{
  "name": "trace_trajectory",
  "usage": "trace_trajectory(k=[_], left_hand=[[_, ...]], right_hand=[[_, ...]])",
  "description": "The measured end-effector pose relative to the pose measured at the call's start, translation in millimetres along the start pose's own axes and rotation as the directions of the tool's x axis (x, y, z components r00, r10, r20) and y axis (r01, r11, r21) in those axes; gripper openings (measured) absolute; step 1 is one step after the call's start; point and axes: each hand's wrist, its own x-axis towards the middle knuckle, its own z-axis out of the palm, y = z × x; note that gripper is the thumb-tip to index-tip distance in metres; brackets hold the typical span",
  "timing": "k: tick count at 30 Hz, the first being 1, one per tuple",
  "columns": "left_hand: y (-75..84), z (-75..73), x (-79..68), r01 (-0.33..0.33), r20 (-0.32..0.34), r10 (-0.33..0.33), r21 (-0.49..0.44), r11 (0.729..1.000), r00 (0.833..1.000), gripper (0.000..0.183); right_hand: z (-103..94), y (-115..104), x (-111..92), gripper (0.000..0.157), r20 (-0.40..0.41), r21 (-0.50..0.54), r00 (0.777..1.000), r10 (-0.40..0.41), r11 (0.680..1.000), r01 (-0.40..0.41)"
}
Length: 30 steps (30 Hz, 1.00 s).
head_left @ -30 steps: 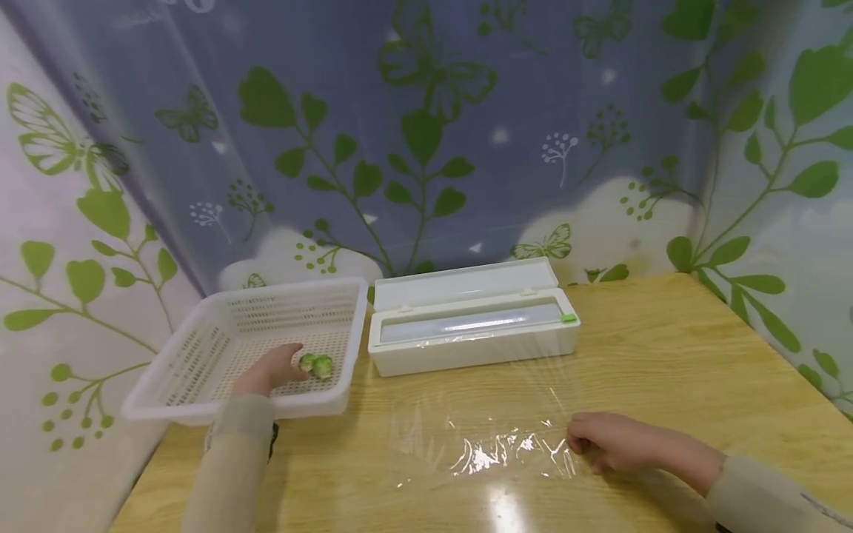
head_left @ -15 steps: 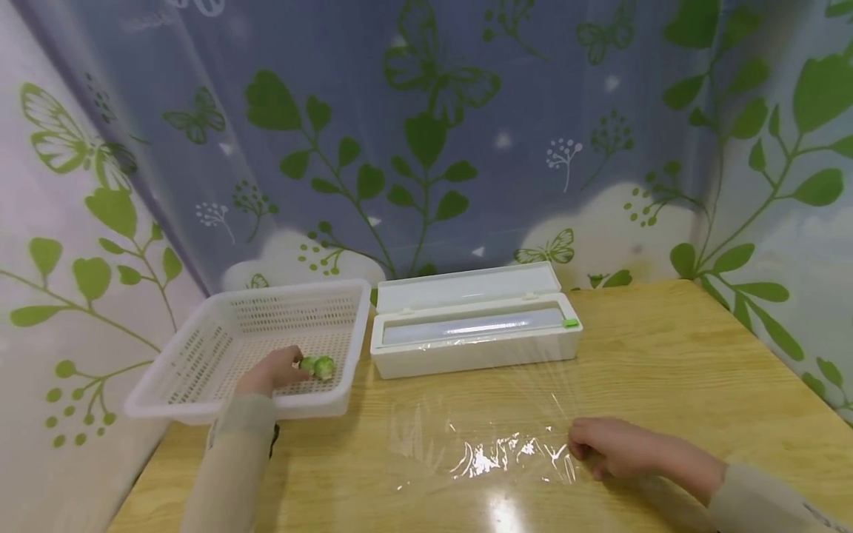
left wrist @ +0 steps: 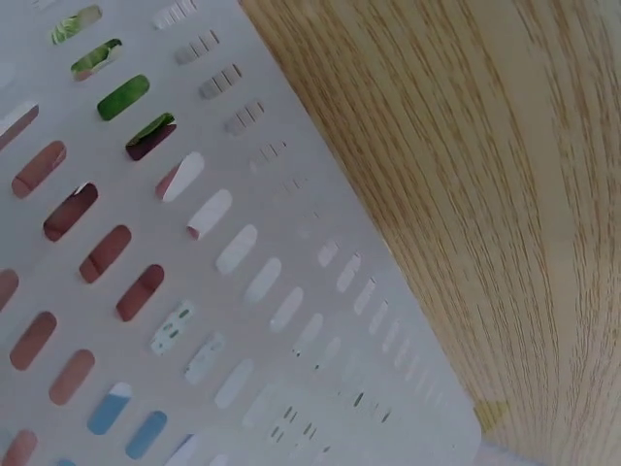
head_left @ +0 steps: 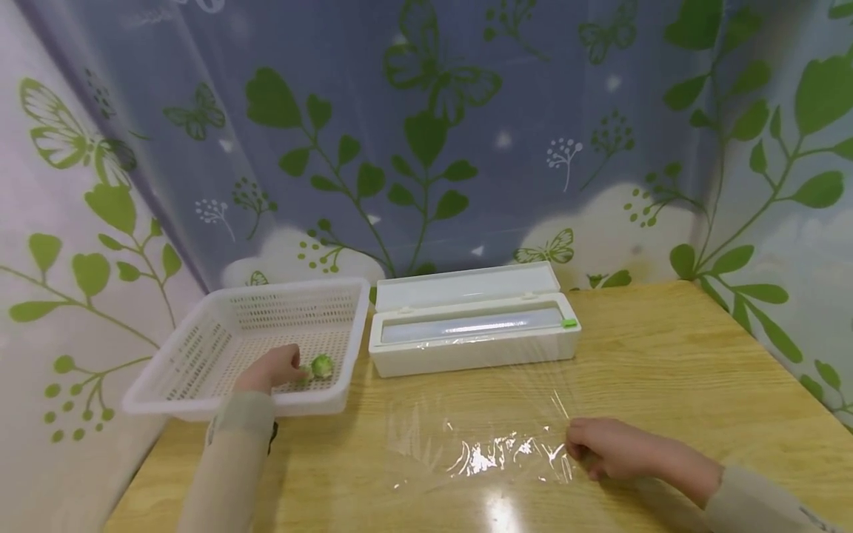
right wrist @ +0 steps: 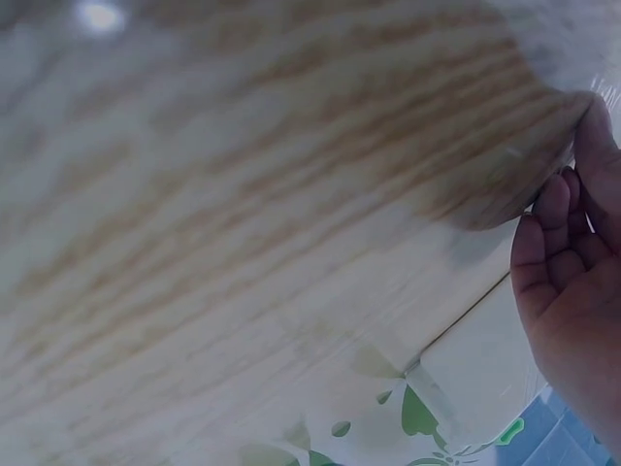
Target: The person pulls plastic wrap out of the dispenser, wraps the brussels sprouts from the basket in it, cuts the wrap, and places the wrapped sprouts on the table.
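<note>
The left hand is inside the white basket, fingers bent beside a pale green piece; whether they grip it cannot be told. A green vegetable lies at that hand's three o'clock. The right hand pinches the clear film at its three-o'clock edge. From the film, the open-lidded box sits at twelve, the basket at ten.

Skin of the left hand shows through the slots of a white plastic basket, its wall filling the left of the frame. Above it, bright leafy greens appear behind the upper openings, with flecks of blue visible lower down. A wood-grained bench stretches to the right.
</note>
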Motion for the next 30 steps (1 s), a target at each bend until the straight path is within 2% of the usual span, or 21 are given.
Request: trace_trajectory(k=[5, 8, 11, 13, 20, 23, 27, 30], left_hand=[[0.6, 1.5, -1.4, -0.005, 0.065, 0.005, -0.008, 1.0, 0.998, 0.039], [1.2, 1.8, -3.7, 0.008, 0.093, -0.007, -0.012, 1.0, 0.996, 0.039], [1.9, 0.9, -4.3, 0.025, 0.093, -0.022, -0.027, 0.999, 0.995, 0.036], [2.5, 0.1, -3.3, 0.025, 0.08, -0.022, -0.036, 0.999, 0.997, 0.035], [2.4, -3.2, -1.0, -0.035, 0.042, 0.036, -0.027, 0.999, 0.998, 0.03], [1.2, -4.3, -2.3, -0.015, 0.023, 0.015, -0.004, 1.0, 1.0, 0.028], [-1.0, -7.8, -5.6, 0.01, -0.039, -0.01, 0.013, 1.0, 0.999, 0.024], [-0.7, -12.9, -8.4, -0.003, -0.105, 0.001, -0.015, 1.0, 0.994, 0.018]], right_hand=[[0.2, 0, -1, 0.036, 0.0, -0.016, 1.0, 0.029, 0.999, -0.029], [0.7, -2, 1, 0.036, 0.019, -0.011, 0.999, 0.047, 0.999, -0.047], [0.1, -4, 2, 0.035, 0.042, 0.003, 0.997, 0.066, 0.998, -0.066], [-0.7, -5, 2, 0.036, 0.046, 0.0, 0.996, 0.072, 0.997, -0.072], [0.1, -7, 0, 0.035, 0.015, -0.011, 0.998, 0.053, 0.999, -0.053], [3.6, -6, -1, 0.034, 0.006, -0.014, 0.999, 0.039, 0.999, -0.039], [6.5, -4, 0, 0.034, 0.007, -0.016, 1.0, 0.03, 0.999, -0.03], [4.1, -3, 1, 0.034, -0.013, -0.028, 1.0, 0.009, 1.0, -0.01]])
